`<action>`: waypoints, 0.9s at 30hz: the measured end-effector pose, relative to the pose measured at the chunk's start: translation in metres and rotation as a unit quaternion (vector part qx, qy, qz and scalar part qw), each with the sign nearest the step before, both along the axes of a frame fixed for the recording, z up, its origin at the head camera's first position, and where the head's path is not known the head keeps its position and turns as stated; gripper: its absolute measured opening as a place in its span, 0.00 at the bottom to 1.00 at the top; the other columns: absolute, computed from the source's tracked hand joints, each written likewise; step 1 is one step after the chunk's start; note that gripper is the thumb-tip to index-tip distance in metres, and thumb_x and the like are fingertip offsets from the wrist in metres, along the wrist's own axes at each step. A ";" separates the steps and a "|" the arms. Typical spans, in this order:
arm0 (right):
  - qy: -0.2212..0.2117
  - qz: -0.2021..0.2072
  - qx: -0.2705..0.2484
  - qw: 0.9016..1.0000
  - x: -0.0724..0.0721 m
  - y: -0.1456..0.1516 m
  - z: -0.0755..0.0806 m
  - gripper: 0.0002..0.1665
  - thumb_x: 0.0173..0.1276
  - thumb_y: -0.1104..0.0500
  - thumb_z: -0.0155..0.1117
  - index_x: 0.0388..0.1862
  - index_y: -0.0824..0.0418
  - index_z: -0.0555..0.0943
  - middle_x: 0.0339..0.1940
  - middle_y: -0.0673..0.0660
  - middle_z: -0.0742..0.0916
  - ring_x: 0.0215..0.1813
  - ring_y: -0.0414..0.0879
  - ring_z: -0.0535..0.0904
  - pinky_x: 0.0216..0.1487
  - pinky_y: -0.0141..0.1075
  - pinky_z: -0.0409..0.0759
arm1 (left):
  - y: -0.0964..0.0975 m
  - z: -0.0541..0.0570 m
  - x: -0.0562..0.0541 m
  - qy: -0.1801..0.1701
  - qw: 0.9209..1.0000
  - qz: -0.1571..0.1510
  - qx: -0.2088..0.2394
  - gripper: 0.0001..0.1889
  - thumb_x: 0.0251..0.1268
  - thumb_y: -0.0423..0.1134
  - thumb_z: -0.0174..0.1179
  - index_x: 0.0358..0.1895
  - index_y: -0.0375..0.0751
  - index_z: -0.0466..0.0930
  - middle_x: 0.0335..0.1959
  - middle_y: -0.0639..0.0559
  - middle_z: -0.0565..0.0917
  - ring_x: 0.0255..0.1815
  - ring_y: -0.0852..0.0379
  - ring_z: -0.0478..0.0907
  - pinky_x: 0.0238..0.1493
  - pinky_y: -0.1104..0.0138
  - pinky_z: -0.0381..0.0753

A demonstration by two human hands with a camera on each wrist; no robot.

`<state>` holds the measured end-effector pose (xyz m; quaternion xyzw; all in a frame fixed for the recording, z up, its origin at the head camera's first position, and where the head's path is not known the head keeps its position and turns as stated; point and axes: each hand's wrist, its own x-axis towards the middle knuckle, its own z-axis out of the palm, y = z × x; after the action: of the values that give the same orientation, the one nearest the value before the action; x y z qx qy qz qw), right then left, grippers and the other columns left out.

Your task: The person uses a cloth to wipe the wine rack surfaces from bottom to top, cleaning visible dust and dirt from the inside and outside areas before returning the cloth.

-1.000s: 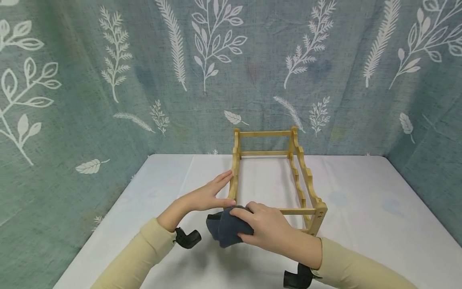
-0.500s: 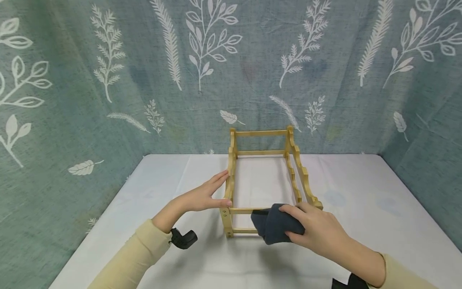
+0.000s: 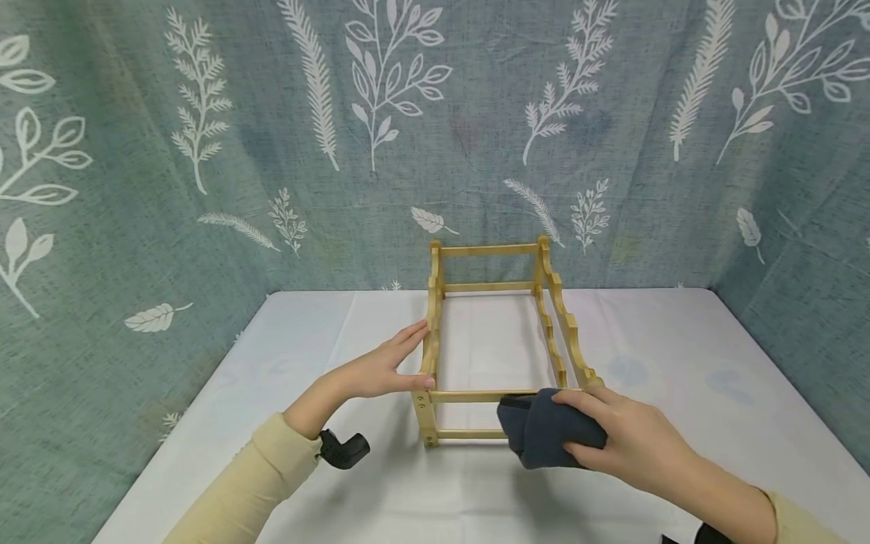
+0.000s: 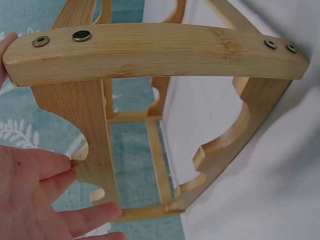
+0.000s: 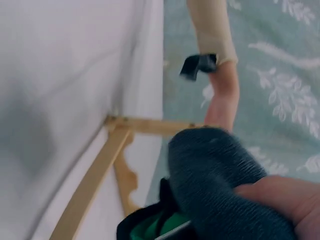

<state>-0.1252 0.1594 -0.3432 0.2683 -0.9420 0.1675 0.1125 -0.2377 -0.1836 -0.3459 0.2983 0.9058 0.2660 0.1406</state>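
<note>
A light wooden rack [image 3: 433,340] with scalloped side rails stands on the white table, long side running away from me. My left hand [image 3: 374,372] rests against its left side with fingers spread and straight. In the left wrist view, fingertips touch the scalloped wooden side [image 4: 95,140], beside the post with metal screws. My right hand [image 3: 639,434] grips a folded dark blue cloth [image 3: 547,431] at the rack's front right corner, covering part of the front rails. Up close, the cloth [image 5: 210,175] shows a black edge and a green patch inside; the thumb presses its top.
The white table [image 3: 326,491] spreads around the rack. A grey-green curtain [image 3: 285,136] with white leaf prints hangs behind and at both sides. Each wrist carries a black camera mount, the left mount [image 3: 344,449] sitting by the cuff.
My right hand has moved with the cloth from the rack's front left corner along the front rail to the right. The left hand stays at the rack's left side.
</note>
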 end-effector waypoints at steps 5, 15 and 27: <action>-0.003 0.089 -0.022 0.996 -0.007 -0.034 0.002 0.29 0.53 0.50 0.70 0.55 0.48 0.75 0.43 0.49 0.81 0.35 0.42 0.80 0.30 0.33 0.77 | 0.002 0.001 0.000 0.002 1.000 -0.004 -0.005 0.50 0.57 0.66 0.51 0.73 0.42 0.38 0.75 0.51 0.38 0.74 0.47 0.39 0.67 0.47 0.50; 0.053 0.163 -0.046 0.984 -0.028 -0.099 -0.016 0.28 0.53 0.51 0.69 0.54 0.52 0.76 0.36 0.50 0.81 0.30 0.39 0.79 0.26 0.27 0.75 | 0.004 0.001 -0.002 -0.015 1.000 -0.011 -0.007 0.51 0.57 0.68 0.49 0.73 0.43 0.36 0.74 0.51 0.36 0.74 0.46 0.38 0.66 0.45 0.51; 0.019 0.064 -0.018 0.998 -0.019 -0.068 -0.016 0.30 0.51 0.49 0.71 0.54 0.49 0.76 0.35 0.49 0.81 0.31 0.42 0.80 0.26 0.32 0.75 | -0.002 0.000 0.000 -0.013 1.000 -0.006 -0.007 0.49 0.58 0.67 0.50 0.73 0.45 0.36 0.75 0.52 0.36 0.74 0.48 0.37 0.67 0.47 0.50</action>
<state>-0.1438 0.0914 -0.3596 0.3294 -0.9173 0.1863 0.1240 -0.2374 -0.1852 -0.3458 0.2990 0.9040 0.2627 0.1562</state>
